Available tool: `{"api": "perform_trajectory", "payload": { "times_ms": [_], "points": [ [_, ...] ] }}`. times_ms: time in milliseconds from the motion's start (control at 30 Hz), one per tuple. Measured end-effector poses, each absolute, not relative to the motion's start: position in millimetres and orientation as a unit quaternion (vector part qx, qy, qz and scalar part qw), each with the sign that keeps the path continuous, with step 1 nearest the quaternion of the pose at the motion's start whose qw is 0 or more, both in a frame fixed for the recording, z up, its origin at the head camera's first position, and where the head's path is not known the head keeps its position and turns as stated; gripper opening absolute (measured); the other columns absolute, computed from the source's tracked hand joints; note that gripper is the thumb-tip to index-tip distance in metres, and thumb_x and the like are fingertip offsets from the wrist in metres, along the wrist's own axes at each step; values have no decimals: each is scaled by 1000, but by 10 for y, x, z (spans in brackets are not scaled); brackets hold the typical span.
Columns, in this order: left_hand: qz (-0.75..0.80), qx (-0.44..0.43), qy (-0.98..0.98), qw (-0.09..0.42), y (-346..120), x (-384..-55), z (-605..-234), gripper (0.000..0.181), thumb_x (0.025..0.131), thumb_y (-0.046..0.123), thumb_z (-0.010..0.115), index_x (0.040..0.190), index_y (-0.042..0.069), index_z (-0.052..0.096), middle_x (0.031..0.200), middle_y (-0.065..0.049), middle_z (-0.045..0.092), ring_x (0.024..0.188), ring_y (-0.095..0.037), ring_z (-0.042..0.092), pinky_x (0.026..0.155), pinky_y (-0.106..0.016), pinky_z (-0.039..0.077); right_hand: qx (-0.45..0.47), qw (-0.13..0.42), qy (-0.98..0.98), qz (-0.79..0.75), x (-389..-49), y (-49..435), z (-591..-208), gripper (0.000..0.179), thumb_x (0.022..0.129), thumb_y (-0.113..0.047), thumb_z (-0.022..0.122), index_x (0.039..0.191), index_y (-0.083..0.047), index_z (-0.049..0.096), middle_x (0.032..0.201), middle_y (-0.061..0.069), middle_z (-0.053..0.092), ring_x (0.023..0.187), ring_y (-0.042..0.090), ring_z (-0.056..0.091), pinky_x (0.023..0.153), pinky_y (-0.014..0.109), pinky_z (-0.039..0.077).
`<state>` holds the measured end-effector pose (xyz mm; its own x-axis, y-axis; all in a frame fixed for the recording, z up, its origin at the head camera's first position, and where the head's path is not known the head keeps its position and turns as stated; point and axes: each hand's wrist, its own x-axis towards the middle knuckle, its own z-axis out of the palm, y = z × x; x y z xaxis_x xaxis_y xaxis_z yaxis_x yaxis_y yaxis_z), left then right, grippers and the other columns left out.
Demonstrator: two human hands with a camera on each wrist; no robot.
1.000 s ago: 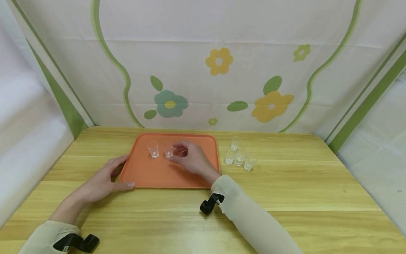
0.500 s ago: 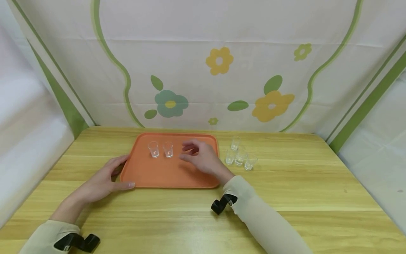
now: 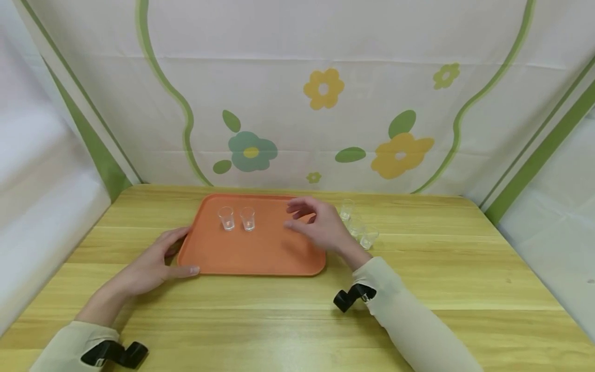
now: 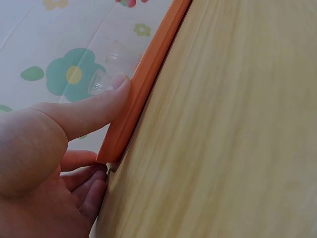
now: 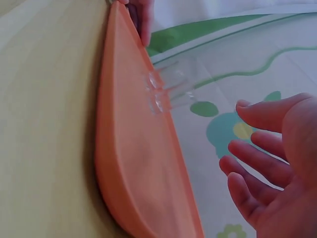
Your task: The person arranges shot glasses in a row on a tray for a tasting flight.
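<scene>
Two clear shot glasses stand upright side by side on an orange tray (image 3: 251, 258): a left glass (image 3: 226, 219) and a right glass (image 3: 248, 219). My left hand (image 3: 145, 266) grips the tray's near left corner; in the left wrist view its thumb (image 4: 99, 106) presses the rim while the fingers lie along the adjoining side. Above the tray's right part hovers my right hand (image 3: 321, 225), fingers relaxed and apart, holding nothing. The right wrist view shows that same right hand (image 5: 277, 163) away from the glasses.
To the right of the tray several more shot glasses (image 3: 369, 238) stand close together on the wooden table (image 3: 297, 320), partly hidden behind the right hand. A white cloth (image 3: 279, 41) with printed flowers hangs behind the table.
My right hand has let go of the right-hand glass on the tray and moved right toward the tray's edge. The left hand stays at the tray corner.
</scene>
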<state>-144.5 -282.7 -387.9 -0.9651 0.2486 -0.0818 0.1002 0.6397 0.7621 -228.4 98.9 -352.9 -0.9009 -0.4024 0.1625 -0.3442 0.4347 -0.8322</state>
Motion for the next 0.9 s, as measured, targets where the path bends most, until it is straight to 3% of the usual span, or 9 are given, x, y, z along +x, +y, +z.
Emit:
{"api": "perform_trajectory", "payload": {
  "times_ms": [200,367,467,667,900],
  "points": [
    [411,99,902,87,-2833,-1448,-3889,102,93,31,84,168,0,22,168,-33,24,147,-56,38,114,-70,37,-224,2,845,-486,-2300,1256,-3427,37,95,-27,82,130,-21,72,127,2,76,112,19,72,89,37,56],
    [403,100,906,82,-2844,-1446,-3892,100,93,32,84,167,1,25,167,-30,28,147,-52,41,111,-36,45,-221,-10,851,-477,-2343,1479,-3387,43,94,-27,83,134,-21,69,129,1,75,117,23,72,89,34,56],
    [402,101,906,80,-2844,-1444,-3888,100,93,33,84,167,2,25,166,-30,29,147,-52,42,108,-28,44,-211,-15,850,-482,-2356,1616,-3375,46,94,-26,83,137,-20,68,131,3,74,121,28,70,91,33,55],
    [398,101,909,79,-2840,-1441,-3886,100,93,33,84,168,2,25,167,-29,28,147,-52,42,111,-39,44,-193,-30,851,-488,-2359,1867,-3387,48,95,-25,83,140,-19,67,135,9,73,121,20,68,94,31,55],
    [400,100,908,81,-2830,-1435,-3877,101,93,33,84,167,1,24,167,-30,27,147,-53,41,114,-58,41,-180,-34,858,-480,-2343,2112,-3458,56,94,-30,84,146,-23,63,138,-1,71,124,16,65,94,25,53]
  ]
}}
